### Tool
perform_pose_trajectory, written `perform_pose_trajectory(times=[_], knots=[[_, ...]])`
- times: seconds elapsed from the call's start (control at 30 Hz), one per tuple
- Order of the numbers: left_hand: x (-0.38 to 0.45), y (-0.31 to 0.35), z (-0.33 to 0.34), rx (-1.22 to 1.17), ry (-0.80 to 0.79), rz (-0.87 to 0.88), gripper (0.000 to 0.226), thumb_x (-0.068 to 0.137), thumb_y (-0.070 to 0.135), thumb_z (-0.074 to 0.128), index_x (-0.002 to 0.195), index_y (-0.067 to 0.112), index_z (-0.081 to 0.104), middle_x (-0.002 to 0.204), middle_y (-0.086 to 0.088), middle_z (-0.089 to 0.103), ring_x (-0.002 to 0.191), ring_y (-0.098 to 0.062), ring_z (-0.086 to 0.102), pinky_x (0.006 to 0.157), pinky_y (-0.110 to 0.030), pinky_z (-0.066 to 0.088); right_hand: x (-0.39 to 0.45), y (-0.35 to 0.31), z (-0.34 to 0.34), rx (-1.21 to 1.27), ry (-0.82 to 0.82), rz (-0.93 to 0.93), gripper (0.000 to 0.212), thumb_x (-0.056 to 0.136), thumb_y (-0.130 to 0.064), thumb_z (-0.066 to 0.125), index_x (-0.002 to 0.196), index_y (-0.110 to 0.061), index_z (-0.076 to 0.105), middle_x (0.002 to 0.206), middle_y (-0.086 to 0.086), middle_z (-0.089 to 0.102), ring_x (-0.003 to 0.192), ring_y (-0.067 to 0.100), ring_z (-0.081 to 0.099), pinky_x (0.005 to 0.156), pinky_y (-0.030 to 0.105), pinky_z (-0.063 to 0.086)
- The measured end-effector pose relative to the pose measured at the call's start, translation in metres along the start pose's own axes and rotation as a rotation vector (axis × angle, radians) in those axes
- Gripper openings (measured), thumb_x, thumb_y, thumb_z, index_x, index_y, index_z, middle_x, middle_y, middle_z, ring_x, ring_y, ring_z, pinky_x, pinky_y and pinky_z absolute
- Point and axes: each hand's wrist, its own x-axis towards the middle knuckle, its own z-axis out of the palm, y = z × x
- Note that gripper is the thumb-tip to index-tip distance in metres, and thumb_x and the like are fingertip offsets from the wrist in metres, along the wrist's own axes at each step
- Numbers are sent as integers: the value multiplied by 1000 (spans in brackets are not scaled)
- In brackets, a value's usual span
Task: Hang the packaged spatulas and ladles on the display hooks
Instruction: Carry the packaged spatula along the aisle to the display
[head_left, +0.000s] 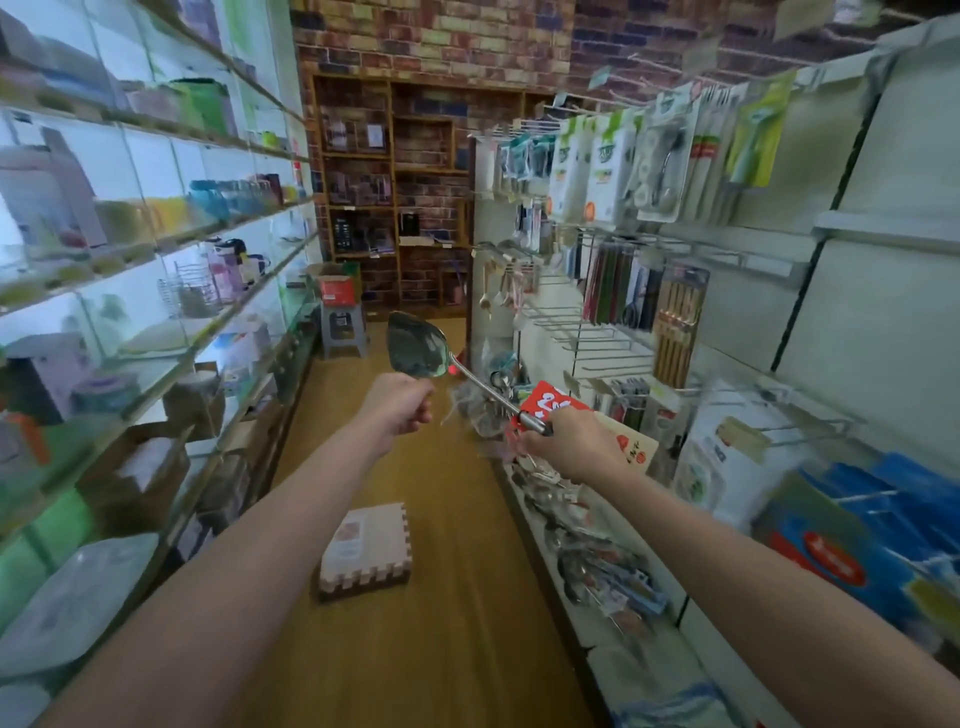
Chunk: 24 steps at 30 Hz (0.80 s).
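Note:
A packaged metal spatula (415, 345) is held out over the aisle, its blade up and to the left, its handle running down to the right. My left hand (400, 408) grips the lower edge of the blade with curled fingers. My right hand (563, 447) holds the handle end together with its red and white header card (553, 402). Bare wire display hooks (592, 338) jut from the white panel on the right, beyond my right hand. More packaged utensils (597, 561) lie piled on the low shelf beneath my right arm.
Glass shelves (156, 291) with bottles and containers line the left side. Hanging goods (623, 171) fill the upper right panel. A foam mat pack (369, 551) lies on the wooden floor. A stool with a red box (340, 306) stands at the aisle's end by brick-pattern shelving.

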Motion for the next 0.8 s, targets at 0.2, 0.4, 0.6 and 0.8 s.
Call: perform_pose_trajectory(times=[0.2, 0.4, 0.6, 0.8], knots=[[64, 7, -5, 7, -75, 34, 25, 91, 8, 49, 67, 13, 48, 61, -4, 51, 52, -13, 49, 49, -19, 38, 53, -26, 12, 49, 37, 46, 31, 90, -38, 56, 71, -14, 52, 69, 3, 56, 57, 17, 53, 51, 27, 42], [117, 8, 12, -16, -117, 17, 25, 89, 5, 48, 65, 12, 48, 59, -4, 50, 46, -13, 49, 49, -21, 37, 97, -24, 13, 36, 57, 76, 34, 91, -39, 56, 70, -13, 50, 68, 4, 55, 62, 21, 57, 60, 34, 50], [164, 9, 39, -56, -181, 6, 22, 88, 4, 50, 67, 12, 48, 58, -4, 50, 46, -14, 46, 40, -16, 34, 156, -18, 9, 61, 68, 72, 37, 93, -39, 53, 65, -15, 45, 63, 2, 51, 55, 19, 51, 54, 29, 43], [221, 27, 52, -78, -162, 35, 21, 89, 8, 52, 69, 12, 50, 59, -4, 50, 50, -15, 47, 44, -19, 38, 225, -18, -1, 57, 69, 28, 36, 90, -40, 56, 67, -14, 50, 71, 5, 58, 69, 26, 64, 70, 40, 58]])
